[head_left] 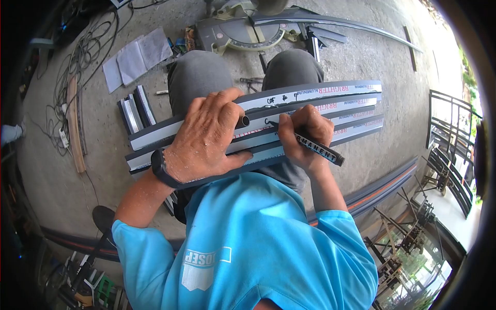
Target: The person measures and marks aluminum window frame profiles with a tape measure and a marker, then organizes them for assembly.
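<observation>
In the head view, a bundle of aluminium profiles is seen laid across the person's knees, slanting from lower left to upper right, and it serves as the landmark for everything else. The left hand is pressed flat on top of the bundle near its left half, fingers spread and curled over the near edge, so that the strips are pinned down rather than enclosed; a dark wristband is worn just behind that hand. The right hand is closed around a black permanent marker, whose tip is set on the white protective film of one strip near the middle of the bundle, while its capped end juts out past the bundle's near edge. Handwritten marks are visible on the farthest strip, just beyond the marker tip. A small round tube end shows between the two hands, against the bundle. Beyond the bundle, past the knees, a mitre saw is standing on the concrete floor. To the left of the bundle and farther off, an open notebook is lying, and short offcuts are stacked just beside the bundle's left end. A blue shirt fills the space nearer than the bundle.
</observation>
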